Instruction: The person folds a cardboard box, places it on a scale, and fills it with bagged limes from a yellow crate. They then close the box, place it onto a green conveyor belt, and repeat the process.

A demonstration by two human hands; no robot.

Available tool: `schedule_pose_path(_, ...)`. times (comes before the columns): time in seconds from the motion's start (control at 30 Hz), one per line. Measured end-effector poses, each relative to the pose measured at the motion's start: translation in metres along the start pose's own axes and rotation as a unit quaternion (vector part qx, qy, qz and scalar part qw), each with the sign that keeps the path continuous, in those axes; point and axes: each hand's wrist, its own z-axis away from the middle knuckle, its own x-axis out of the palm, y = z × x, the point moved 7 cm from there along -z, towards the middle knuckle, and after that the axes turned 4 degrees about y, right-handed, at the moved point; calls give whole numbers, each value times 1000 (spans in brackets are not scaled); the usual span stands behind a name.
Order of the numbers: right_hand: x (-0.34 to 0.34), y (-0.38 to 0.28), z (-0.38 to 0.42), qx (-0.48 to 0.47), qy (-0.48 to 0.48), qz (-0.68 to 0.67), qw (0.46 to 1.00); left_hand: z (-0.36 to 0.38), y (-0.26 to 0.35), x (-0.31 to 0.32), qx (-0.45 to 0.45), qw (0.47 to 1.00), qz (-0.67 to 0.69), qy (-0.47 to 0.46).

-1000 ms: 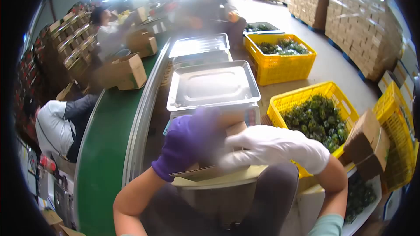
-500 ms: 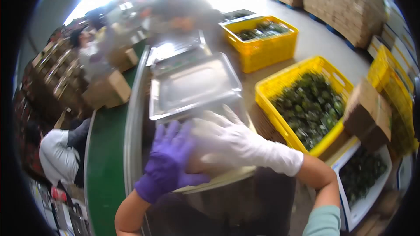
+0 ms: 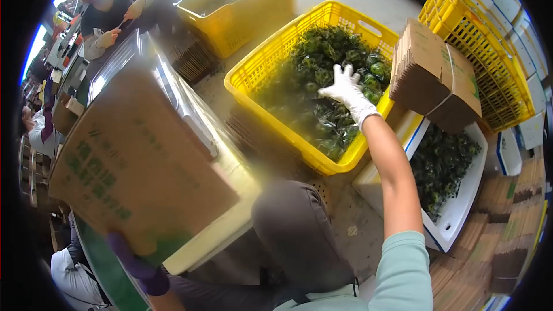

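Note:
My right hand (image 3: 347,93), in a white glove, reaches over a yellow crate (image 3: 253,109). Its fingers are spread above or against dark green, roundish produce in clear plastic (image 3: 328,52), with nothing visible in its grasp. At lower left, my left hand (image 3: 137,265), in a purple glove, is at the bottom edge of a cardboard box (image 3: 138,161) with green print. The hand looks closed on that edge, though its fingers are blurred and partly hidden. The box leans at a tilt over a pale stand (image 3: 222,224).
Another yellow crate (image 3: 242,14) stands farther back. Strapped flat cartons (image 3: 438,75) lie right of the near crate, above a white foam box (image 3: 455,219) of dark green produce. A co-worker (image 3: 109,11) holds a thin tool beyond the box. A green conveyor (image 3: 98,253) runs at left.
My view has swung right. My right hand has left the work surface for the near crate. The cardboard box now stands tilted at my left hand, where both hands were spread together before.

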Motion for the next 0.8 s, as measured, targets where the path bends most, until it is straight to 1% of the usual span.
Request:
schedule_pose_path(0.03,7,31,-11,45,-25,84,995,3,-5,24,-2,1000,-1,2)
schedule_pose_path(0.1,21,78,-31,102,-68,149,981,15,-21,113,-69,992,97,-29)
schedule_pose_path(0.13,30,90,-38,90,-94,158,979,16,-27,141,-75,992,96,-27)
schedule_pose_path(0.2,43,97,-39,56,-147,179,971,15,-38,192,-112,982,129,-77)
schedule_pose_path(0.23,47,92,-38,37,-161,237,957,12,-41,205,-118,982,128,-76)
schedule_pose_path(0.3,59,87,-49,24,-212,295,931,10,-45,230,-147,971,136,-133)
schedule_pose_path(0.37,62,84,-64,17,-205,320,925,10,-49,233,-140,972,135,-130)
schedule_pose_path(0.43,60,83,-74,41,-198,253,946,9,-54,232,-134,974,133,-127)
schedule_pose_path(0.5,53,70,-61,61,-200,235,949,8,-56,231,-123,980,87,-130)
schedule_pose_path(0.53,54,65,-60,60,-190,273,941,7,-57,232,-124,980,83,-134)
schedule_pose_path(0.6,61,63,-56,56,-172,348,920,7,-61,227,-157,978,97,-97)
schedule_pose_path(0.63,68,67,-62,60,-160,348,922,7,-60,226,-158,978,90,-101)
schedule_pose_path(0.7,80,67,-72,21,-182,329,926,6,-59,226,-160,977,100,-97)
schedule_pose_path(0.77,89,62,-77,-32,-156,266,951,7,-60,222,-168,974,106,-107)
schedule_pose_path(0.8,93,63,-79,-18,-153,229,961,8,-61,220,-176,971,113,-117)
